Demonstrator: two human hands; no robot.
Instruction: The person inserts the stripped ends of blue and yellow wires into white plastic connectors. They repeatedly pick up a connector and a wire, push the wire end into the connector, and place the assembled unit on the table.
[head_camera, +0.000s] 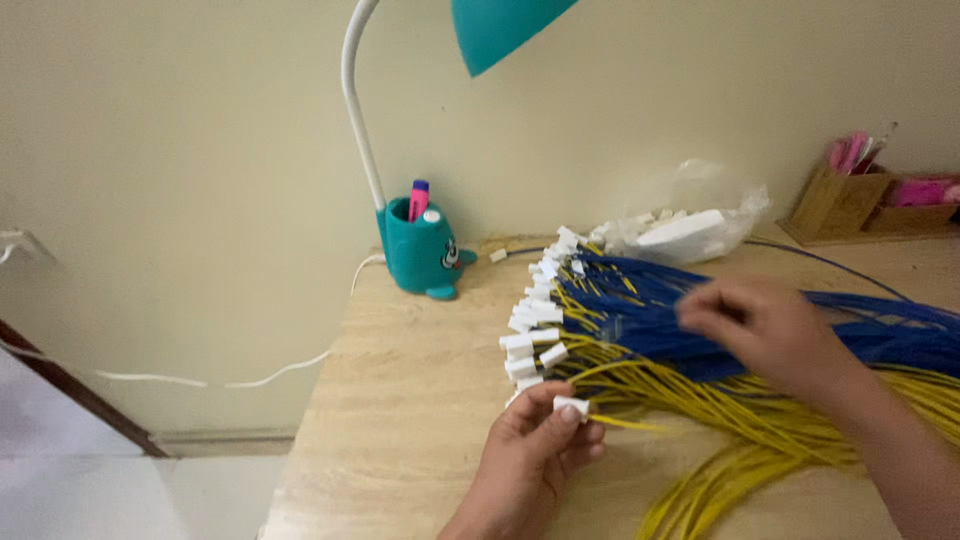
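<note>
The person's left hand (535, 440) sits low at the near edge of the counter (410, 400), its fingers (572, 412) closed narrowly on a small white connector (572, 406) from which a thin yellow wire (625, 423) trails off to the right. The right hand (765, 330) hovers over the big fan of yellow and blue wires (700, 340); it is blurred, its fingers curled loosely toward the blue strands, and whether they pinch anything cannot be told.

The bundle lies across the right half of the counter, its white plug ends (535, 330) lined up in a curved row facing left, just beside the held connector. A clear bag of white parts (690, 225) rests behind the bundle near the wall. A teal lamp base (422, 250) holding a pink marker stands to the left, and a wooden organiser (850, 200) sits in the far right corner.

The connector looks light, hard and small, easy to drop, so a pinch on its flat sides seems best. The wires appear thin, springy and prone to tangling; pulling by the plastic housing would likely strain them less than tugging a strand.
</note>
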